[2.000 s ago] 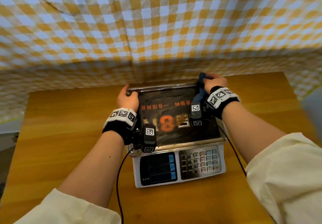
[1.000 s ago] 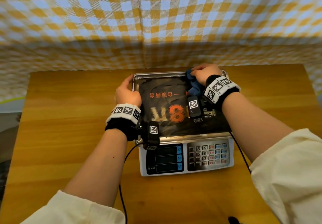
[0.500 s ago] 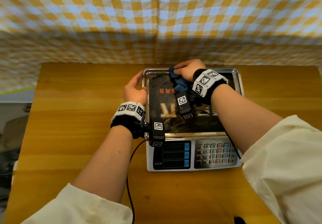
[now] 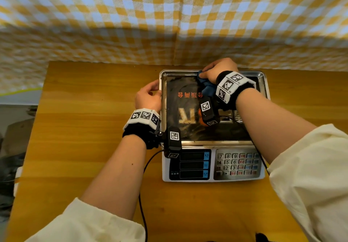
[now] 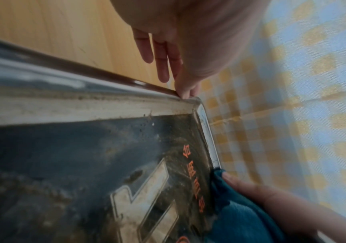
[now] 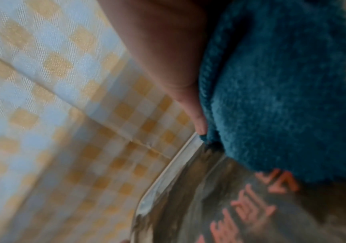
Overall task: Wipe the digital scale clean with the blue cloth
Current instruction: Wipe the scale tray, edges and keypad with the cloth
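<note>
Fingers of the left hand (image 4: 148, 98) lie nearly straight and close together against the left rim of the steel weighing pan (image 4: 262, 83), one fingertip (image 5: 185, 92) touching the rim near its far left corner, likely to brace the digital scale (image 4: 213, 126) so it does not slide under the rubbing; the scale itself sits right of centre on the tabletop (image 4: 90, 128), toward the far edge, its display and keypad (image 4: 238, 163) facing the near edge; on the pan's dark printed surface grime and swirl marks show, heaviest toward the left rim, so wiping looks partly done; the right hand (image 4: 219, 70) has its fingers curled round the bunched blue cloth (image 4: 206, 86), pressing it into the pan's far rim near the middle, probably to work dirt out of the raised lip; a black cable (image 4: 146, 168) trails from the left wrist across the wood toward the near edge; behind the far edge hangs a yellow, blue and white checked fabric (image 4: 169, 15) that closes off the room.
</note>
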